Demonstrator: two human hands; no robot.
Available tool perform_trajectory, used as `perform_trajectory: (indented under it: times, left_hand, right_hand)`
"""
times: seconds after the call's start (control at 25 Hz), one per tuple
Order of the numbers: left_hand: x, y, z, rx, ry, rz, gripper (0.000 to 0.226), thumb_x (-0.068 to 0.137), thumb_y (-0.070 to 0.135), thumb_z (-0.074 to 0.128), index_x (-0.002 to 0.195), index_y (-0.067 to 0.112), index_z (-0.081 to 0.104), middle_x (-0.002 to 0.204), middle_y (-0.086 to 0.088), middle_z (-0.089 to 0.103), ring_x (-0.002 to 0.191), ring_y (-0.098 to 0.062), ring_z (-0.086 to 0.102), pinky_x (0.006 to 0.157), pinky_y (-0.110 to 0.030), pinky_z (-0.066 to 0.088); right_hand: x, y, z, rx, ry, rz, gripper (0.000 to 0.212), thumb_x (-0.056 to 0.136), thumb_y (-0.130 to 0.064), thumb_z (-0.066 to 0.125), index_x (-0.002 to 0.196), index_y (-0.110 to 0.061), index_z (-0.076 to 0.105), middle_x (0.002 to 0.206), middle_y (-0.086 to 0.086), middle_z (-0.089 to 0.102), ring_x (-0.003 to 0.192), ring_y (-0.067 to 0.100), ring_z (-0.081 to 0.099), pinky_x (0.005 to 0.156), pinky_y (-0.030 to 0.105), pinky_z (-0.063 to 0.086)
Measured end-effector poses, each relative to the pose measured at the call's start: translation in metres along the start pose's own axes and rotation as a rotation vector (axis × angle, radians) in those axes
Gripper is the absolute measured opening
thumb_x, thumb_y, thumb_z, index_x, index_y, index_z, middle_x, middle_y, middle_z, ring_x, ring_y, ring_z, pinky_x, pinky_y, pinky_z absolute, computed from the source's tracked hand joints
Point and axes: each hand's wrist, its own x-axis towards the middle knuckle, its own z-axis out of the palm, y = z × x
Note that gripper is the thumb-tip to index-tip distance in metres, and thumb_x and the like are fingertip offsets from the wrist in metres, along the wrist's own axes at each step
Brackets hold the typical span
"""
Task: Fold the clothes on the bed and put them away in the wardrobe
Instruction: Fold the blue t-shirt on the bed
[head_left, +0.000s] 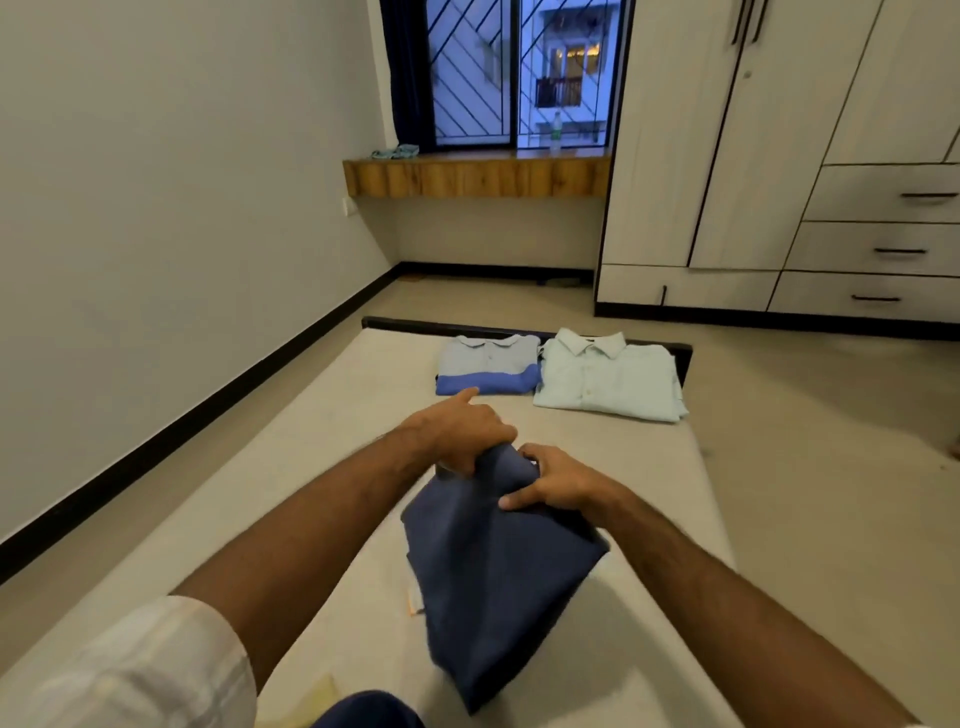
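Dark blue garment (498, 566) is hanging bunched at its top edge, draping onto the bed (332, 519) near its middle, while a folded grey-and-blue polo (488, 364) and folded pale green shirt (608, 376) are lying side by side at the far end, wardrobe (779, 156) doors staying closed.

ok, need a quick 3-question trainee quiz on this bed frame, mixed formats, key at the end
1. True or false: the tall pale wardrobe has its doors closed.
2. How many folded shirts lie at the far end of the bed? A) one B) two C) three
3. Fill in: both hands grip the dark blue garment at its ____ edge, far or near.

Key
1. True.
2. B: the grey-and-blue polo shirt and the pale mint button-up shirt, side by side.
3. Far: the left hand and the right hand bunch the cloth there, lifting it.
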Motion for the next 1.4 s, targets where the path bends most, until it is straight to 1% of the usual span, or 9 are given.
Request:
perform_trajectory:
  times: [0.12,0.32,0.48,0.56,0.68,0.84,0.96,1.16,1.4]
  left_hand:
    - [-0.02,-0.017,-0.014,-0.147,0.156,-0.129,0.026,0.08,0.038,0.066,0.092,0.029,0.045,0.088,0.008,0.058,0.081,-0.016,0.052,0.098,-0.039,0.04]
    - [-0.034,-0.011,-0.014,-0.07,0.435,-0.301,0.027,0.089,0.034,0.065,0.107,0.023,0.048,0.104,-0.001,0.062,0.082,-0.018,0.05,0.076,-0.029,0.034]
    - [-0.046,0.026,0.052,-0.099,0.467,-0.081,0.04,0.075,0.027,0.076,0.101,0.023,0.046,0.09,-0.002,0.063,0.073,-0.025,0.061,0.063,-0.035,0.047]
    - [-0.063,0.06,0.09,-0.295,0.137,0.055,0.036,0.078,0.03,0.074,0.103,0.021,0.049,0.086,0.003,0.058,0.072,-0.021,0.056,0.061,-0.029,0.042]
    - [-0.085,0.08,0.111,-0.722,-0.507,-0.132,0.038,0.091,0.042,0.068,0.109,0.012,0.055,0.089,0.003,0.062,0.078,-0.014,0.056,0.07,-0.027,0.046]
    - [-0.088,0.06,0.141,-0.909,-0.168,-0.582,0.042,0.096,0.053,0.054,0.104,0.013,0.053,0.105,-0.007,0.063,0.087,-0.018,0.058,0.067,-0.026,0.045]
    - [-0.082,0.066,0.157,-1.622,-0.17,-0.834,0.062,0.086,0.058,0.066,0.115,0.004,0.058,0.101,-0.01,0.067,0.088,-0.025,0.067,0.069,-0.034,0.059]
    - [-0.063,0.067,0.155,-1.943,-0.065,-0.831,0.06,0.074,0.05,0.081,0.122,0.018,0.064,0.113,-0.001,0.074,0.107,-0.023,0.068,0.095,-0.04,0.055]
    - [0.017,-0.05,0.108,-1.925,0.314,-0.857,0.028,0.092,0.035,0.066,0.111,0.014,0.065,0.096,0.001,0.074,0.086,-0.013,0.069,0.067,-0.027,0.05]
  right_hand:
    - [0.002,-0.03,-0.057,-0.387,0.002,-0.069,0.048,0.073,-0.025,0.086,0.114,-0.02,0.062,0.112,0.002,0.064,0.104,0.021,0.06,0.092,0.038,0.052]
    - [0.0,-0.042,-0.092,-0.767,0.182,-0.366,0.055,0.078,-0.008,0.071,0.119,-0.039,0.05,0.113,-0.006,0.061,0.098,0.019,0.059,0.082,0.043,0.055]
    - [-0.025,0.021,-0.044,-1.128,0.316,-0.641,0.054,0.081,-0.006,0.071,0.125,-0.03,0.051,0.117,0.001,0.055,0.098,0.023,0.055,0.073,0.036,0.048]
    - [-0.048,0.069,-0.004,-1.036,0.068,-0.634,0.05,0.082,-0.013,0.069,0.126,-0.028,0.051,0.118,0.001,0.053,0.099,0.023,0.052,0.075,0.037,0.042]
    - [-0.078,0.121,0.028,-0.719,-0.153,-0.393,0.04,0.085,-0.04,0.067,0.122,-0.032,0.053,0.116,-0.008,0.054,0.102,0.013,0.052,0.086,0.036,0.047]
    - [-0.066,0.142,0.017,-0.261,0.445,0.084,0.044,0.093,-0.042,0.065,0.129,-0.02,0.053,0.127,0.0,0.053,0.114,0.021,0.055,0.095,0.037,0.05]
    - [-0.048,0.143,0.016,0.336,0.243,0.476,0.064,0.092,-0.055,0.062,0.134,-0.007,0.053,0.125,0.005,0.063,0.106,0.022,0.063,0.081,0.032,0.052]
    - [-0.026,0.133,0.021,0.733,0.184,0.392,0.049,0.084,-0.037,0.077,0.125,-0.013,0.065,0.111,0.003,0.076,0.106,0.026,0.069,0.093,0.04,0.055]
    - [0.074,0.058,-0.064,0.75,0.289,0.234,0.019,0.092,-0.013,0.06,0.108,-0.009,0.068,0.095,0.007,0.077,0.09,0.024,0.069,0.071,0.034,0.053]
